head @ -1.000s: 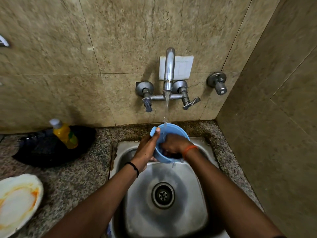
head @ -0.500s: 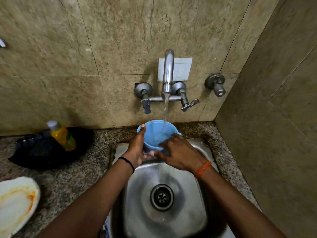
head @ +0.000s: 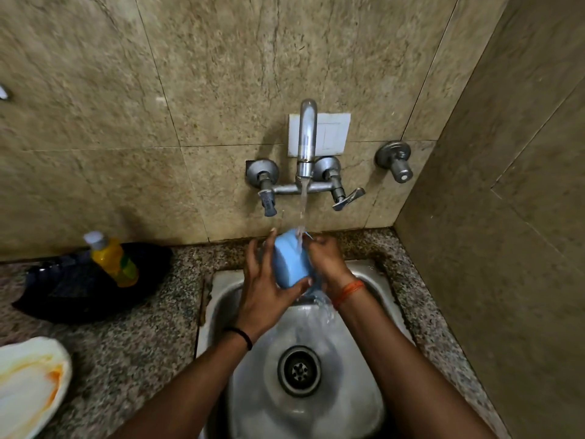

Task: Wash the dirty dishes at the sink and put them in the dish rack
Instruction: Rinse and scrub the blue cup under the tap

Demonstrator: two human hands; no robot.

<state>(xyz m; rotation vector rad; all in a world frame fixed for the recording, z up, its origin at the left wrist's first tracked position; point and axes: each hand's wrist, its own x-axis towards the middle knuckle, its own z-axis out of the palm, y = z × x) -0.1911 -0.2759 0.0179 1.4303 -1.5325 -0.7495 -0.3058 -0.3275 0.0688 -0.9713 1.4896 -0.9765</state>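
A light blue plastic cup (head: 290, 263) is held tipped over under the running tap (head: 306, 144), its base turned toward me, and water spills from it into the steel sink (head: 373, 277). My left hand (head: 266, 289) grips the cup from the left with thumb and spread fingers. From the right, my right hand (head: 326, 258) holds its rim side, and the cup hides part of its fingers. At the lower left a dirty white plate (head: 28, 384) with orange stains lies on the granite counter (head: 133, 343).
A yellow dish-soap bottle (head: 112, 259) stands in a black tray (head: 79, 293) at the back left of the counter. A tiled wall closes the right side, right beside the sink. A second valve (head: 395, 163) sticks out of the back wall.
The cup was upright and filling under the stream; now it is tipped over with its base toward me and water pours out. My right hand has moved to its far right side.
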